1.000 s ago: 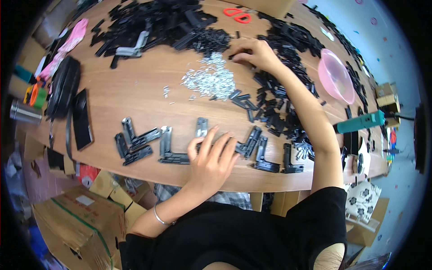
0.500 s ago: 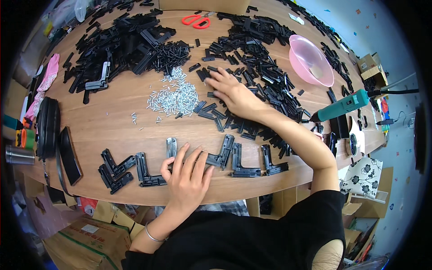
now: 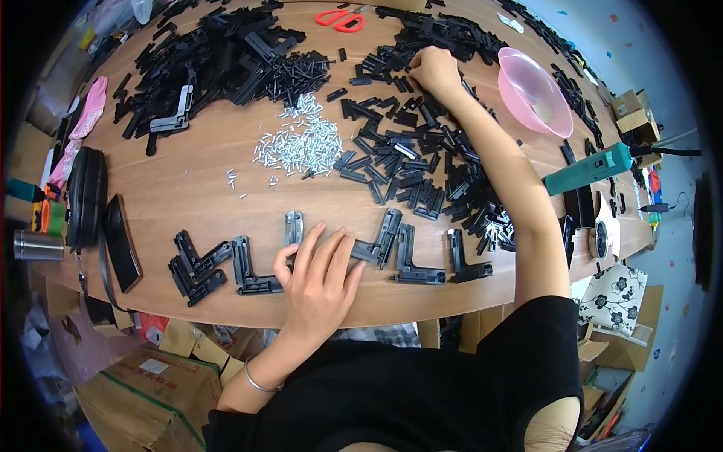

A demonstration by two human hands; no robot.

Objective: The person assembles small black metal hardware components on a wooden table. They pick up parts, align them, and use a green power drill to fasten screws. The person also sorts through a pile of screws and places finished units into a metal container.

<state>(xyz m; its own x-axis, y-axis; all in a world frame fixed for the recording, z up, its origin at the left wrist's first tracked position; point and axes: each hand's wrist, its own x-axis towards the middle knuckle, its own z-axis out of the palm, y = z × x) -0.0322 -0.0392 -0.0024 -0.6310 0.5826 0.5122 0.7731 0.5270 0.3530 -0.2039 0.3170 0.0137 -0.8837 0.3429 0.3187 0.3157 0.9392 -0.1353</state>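
I've got the left hand palm-down at the near edge of the brown wooden surface, fingers a bit spread, draped over a dark grey-black L-shaped plastic piece. So that piece sits right under the fingertips, with just its upright arm poking out past them. Can't tell if I'm gripping it or only resting on it.

The right hand is way out at the far end of a scattered pile of small black oblong parts, fingers curled in tight. No idea if anything's pinched in there, my own knuckles block the view.

Looks-wise, the L-piece is matte with a paler, shinier top end. More like it lie in a row on both sides, including an L-shaped neighbour just right of the left fingertips.

The small-parts pile fills most of the space between my hands, and my right forearm hangs across its right side. Left of that pile there's a heap of tiny silver screws. Further out: red-handled scissors, a translucent pink plastic bowl and a teal handheld power tool on the right.
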